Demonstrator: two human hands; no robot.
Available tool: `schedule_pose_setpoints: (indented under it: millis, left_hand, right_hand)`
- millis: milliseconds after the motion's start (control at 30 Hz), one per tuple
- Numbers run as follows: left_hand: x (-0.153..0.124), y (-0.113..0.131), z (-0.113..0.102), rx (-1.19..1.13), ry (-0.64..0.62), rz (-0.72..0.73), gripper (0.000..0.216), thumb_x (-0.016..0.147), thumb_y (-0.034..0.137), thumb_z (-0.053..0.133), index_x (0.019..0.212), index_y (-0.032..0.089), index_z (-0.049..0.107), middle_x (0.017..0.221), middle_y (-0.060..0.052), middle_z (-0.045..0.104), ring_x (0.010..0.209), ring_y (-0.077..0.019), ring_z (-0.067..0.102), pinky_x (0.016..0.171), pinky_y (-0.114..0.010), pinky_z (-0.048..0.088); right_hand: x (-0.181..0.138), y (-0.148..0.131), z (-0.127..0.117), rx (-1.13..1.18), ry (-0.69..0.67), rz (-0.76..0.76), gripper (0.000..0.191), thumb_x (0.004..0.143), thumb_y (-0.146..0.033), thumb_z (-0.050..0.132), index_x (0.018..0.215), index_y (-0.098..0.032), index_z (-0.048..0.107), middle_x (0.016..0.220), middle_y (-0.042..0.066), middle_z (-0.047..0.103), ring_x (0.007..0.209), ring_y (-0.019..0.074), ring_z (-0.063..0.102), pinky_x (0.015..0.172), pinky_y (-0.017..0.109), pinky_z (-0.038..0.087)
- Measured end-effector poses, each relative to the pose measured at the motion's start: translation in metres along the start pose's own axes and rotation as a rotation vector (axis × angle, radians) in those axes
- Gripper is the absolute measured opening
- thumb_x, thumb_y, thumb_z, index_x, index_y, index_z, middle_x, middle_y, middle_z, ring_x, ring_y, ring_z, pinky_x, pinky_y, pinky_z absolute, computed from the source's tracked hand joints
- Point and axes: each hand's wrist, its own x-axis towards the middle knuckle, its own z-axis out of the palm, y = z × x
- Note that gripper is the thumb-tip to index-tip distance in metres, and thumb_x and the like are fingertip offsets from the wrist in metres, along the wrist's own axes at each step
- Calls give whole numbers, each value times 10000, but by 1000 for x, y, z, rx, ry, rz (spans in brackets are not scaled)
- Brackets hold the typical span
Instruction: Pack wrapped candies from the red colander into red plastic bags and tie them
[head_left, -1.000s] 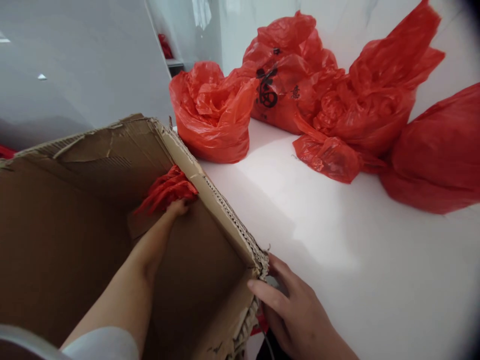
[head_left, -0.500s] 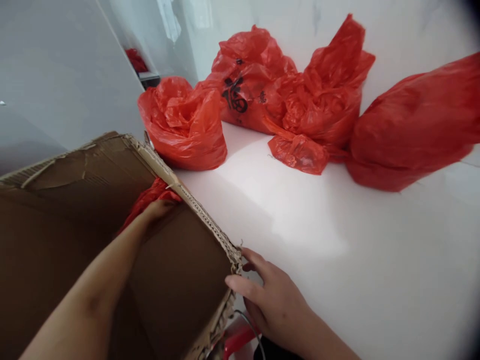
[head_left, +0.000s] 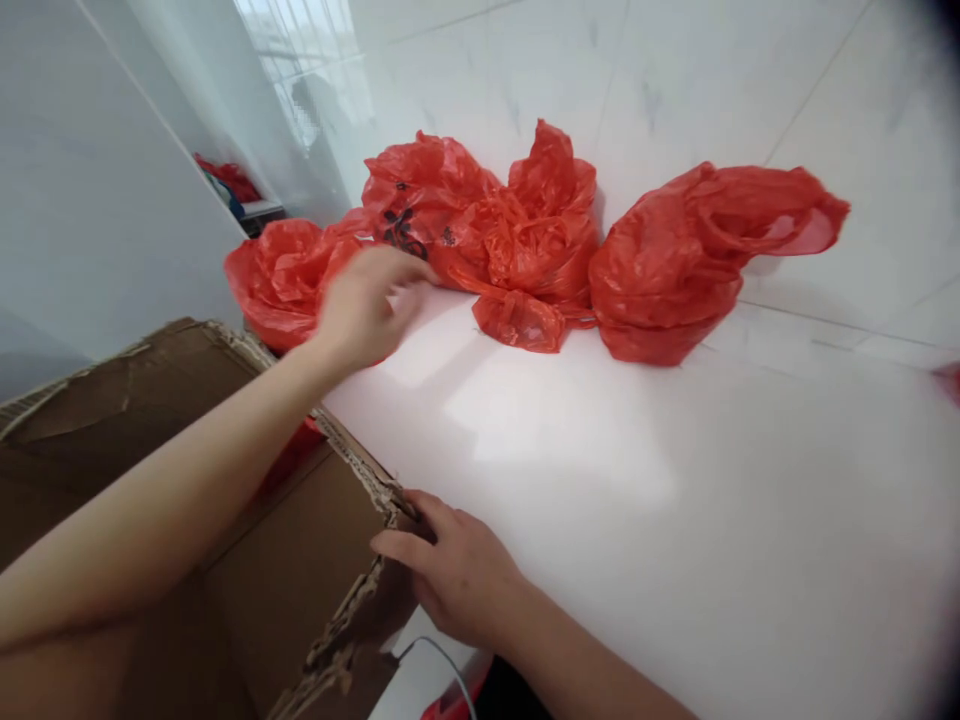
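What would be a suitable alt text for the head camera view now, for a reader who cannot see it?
A person's left hand, slightly blurred, stretches past the edge of a cardboard box, close to red plastic bags on a white table, while the right hand holds the box's corner. Something red shows inside the box.

1. The left forearm (head_left: 172, 490) is bare and comes from the lower left corner, stretched forward and to the right.
2. At its end, the left hand (head_left: 367, 305) is raised, with its back upward; the fingers (head_left: 412, 268) are bent and point to the right, and the outline is somewhat blurred.
3. The right forearm (head_left: 585, 650), also bare, enters from below.
4. The right hand (head_left: 465, 570) is lower and nearer; its thumb (head_left: 397, 547) and index finger (head_left: 431, 505) both reach leftward, in a gripping pose.
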Motion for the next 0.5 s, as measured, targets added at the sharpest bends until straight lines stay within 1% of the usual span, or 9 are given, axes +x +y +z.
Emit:
schedule_pose_setpoints:
  millis: [33,67,133,200,267,300,367,433,500]
  left_hand:
    - [16,16,24,17,-149,92,228,939,296,452,1086,214,606,1090,-11,627,1071,-182,565,940,-324,436]
    - [31,28,48,28,-260,136,254,935,292,464,1134,209,598,1148,-29,622,1105,-198,548,960,-333,425]
    - [55,38,97,79,-453,99,360,913,227,491,1270,218,535,1304,-59,556,1178,-221,505,978,-343,407]
    - [70,37,136,99,-499,57,427,869,178,539,1295,204,529,1319,-103,547,1199,-261,494,962,-378,405]
    - [78,31,162,112,-503,6,448,819,160,593,1265,178,559,1247,-144,586,1183,-302,501,956,-432,390]
    - [80,28,170,116,-504,-18,432,795,157,615,1226,165,587,1193,-155,609,1168,-319,507,956,-459,379]
    - [82,23,173,111,-510,-60,345,754,159,646,1099,143,654,1089,-157,642,1133,-338,523,952,-493,364]
    - [81,18,163,81,-522,-86,211,732,185,665,935,136,695,998,-134,660,1070,-323,556,924,-465,389]
    - [78,12,142,32,-530,-112,150,741,256,669,833,140,695,907,-96,665,959,-274,599,856,-394,436]
  right_hand:
    - [-1,1,1,2,-5,2,492,825,-164,543,1278,-348,493,1404,89,418,1078,228,587,874,373,517]
    - [-2,1,1,5,-11,3,500,829,-179,547,1291,-359,482,1410,95,410,1078,233,588,873,381,518]
    - [-3,3,2,10,-20,-1,506,842,-218,553,1313,-378,459,1420,97,397,1076,236,587,869,384,520]
    - [-3,5,2,10,-29,-1,501,852,-260,557,1322,-394,445,1420,86,395,1056,229,593,852,377,527]
    - [-3,6,1,10,-45,6,500,850,-288,566,1320,-406,442,1405,77,404,1034,223,599,824,368,536]
    - [-3,7,1,15,-56,8,505,845,-296,572,1319,-410,440,1394,76,409,1031,222,599,816,367,539]
    - [-2,7,0,32,-70,9,514,841,-294,577,1322,-412,438,1390,75,408,1044,221,595,823,365,537]
    - [-2,8,-1,49,-63,5,497,854,-293,563,1321,-413,444,1410,73,390,1061,222,589,843,371,531]
    - [-3,9,-1,63,-41,-1,469,873,-283,537,1318,-407,456,1428,74,375,1071,223,586,856,377,525]
